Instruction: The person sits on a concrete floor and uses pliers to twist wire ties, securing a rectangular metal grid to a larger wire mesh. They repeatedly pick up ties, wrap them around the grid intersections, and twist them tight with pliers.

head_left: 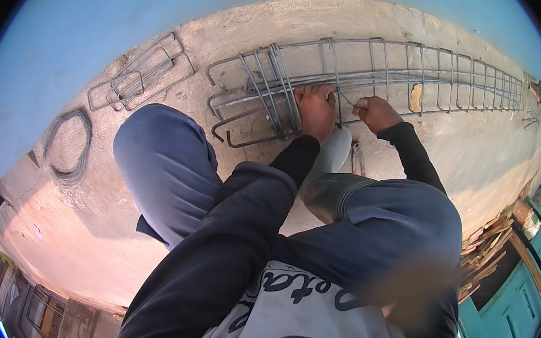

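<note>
A long rebar cage of lengthwise bars and rectangular stirrups lies across the concrete in front of me. My left hand is closed over its bars, beside several bunched stirrups; its fingertips are partly hidden. To the right, my right hand pinches a thin tie wire, which runs to the cage next to my left hand. Just below the right hand, a pair of pincers with reddish handles lies on the ground beside my foot.
Loose stirrups lie at the far left, with a coil of thin wire nearer me. A yellowish piece rests at the cage. Stacked wood strips and a turquoise door stand at right. My bent knees flank my arms.
</note>
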{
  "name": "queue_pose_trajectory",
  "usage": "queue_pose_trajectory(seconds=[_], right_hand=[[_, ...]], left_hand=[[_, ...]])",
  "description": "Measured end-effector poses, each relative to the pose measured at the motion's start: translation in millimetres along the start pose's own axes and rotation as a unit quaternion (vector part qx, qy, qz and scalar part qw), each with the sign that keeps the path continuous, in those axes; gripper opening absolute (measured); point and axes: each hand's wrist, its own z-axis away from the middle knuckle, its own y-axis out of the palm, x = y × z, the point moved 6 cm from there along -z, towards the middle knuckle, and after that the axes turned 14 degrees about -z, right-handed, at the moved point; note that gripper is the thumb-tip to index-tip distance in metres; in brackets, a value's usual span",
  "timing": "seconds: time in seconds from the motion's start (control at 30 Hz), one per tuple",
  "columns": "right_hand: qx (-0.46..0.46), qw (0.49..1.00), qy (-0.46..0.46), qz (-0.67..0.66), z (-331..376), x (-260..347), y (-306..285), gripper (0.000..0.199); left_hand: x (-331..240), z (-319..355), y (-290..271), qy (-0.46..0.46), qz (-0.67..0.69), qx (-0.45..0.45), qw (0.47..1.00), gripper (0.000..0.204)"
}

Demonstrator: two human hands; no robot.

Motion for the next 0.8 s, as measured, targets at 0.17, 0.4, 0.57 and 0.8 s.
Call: queue_pose_trajectory(seconds=[0.17, 0.4, 0.57, 0.8], right_hand=[[0.039, 0.994, -0.008, 0.107, -35.1, 29.4, -2.8, 0.021], [0.011, 0.995, -0.011, 0.095, -88.1, 40.9, -26.1, 0.013], [-0.093, 0.988, 0.034, 0.117, -84.4, 33.6, -35.6, 0.015], [0.043, 0.985, 0.027, 0.164, -58.6, -48.4, -2.4, 0.016]], left_hand=[[8.3, -4.5, 1.9, -0.031, 0.032, 0.017, 0.999, 0.020], [-1.9, -3.4, -4.5, -0.072, 0.007, -0.012, 0.997, 0.025], [0.3, -3.5, -2.6, -0.088, -0.007, -0.018, 0.996, 0.019], [1.1, -5.4, 2.3, -0.042, 0.026, -0.018, 0.999, 0.010]])
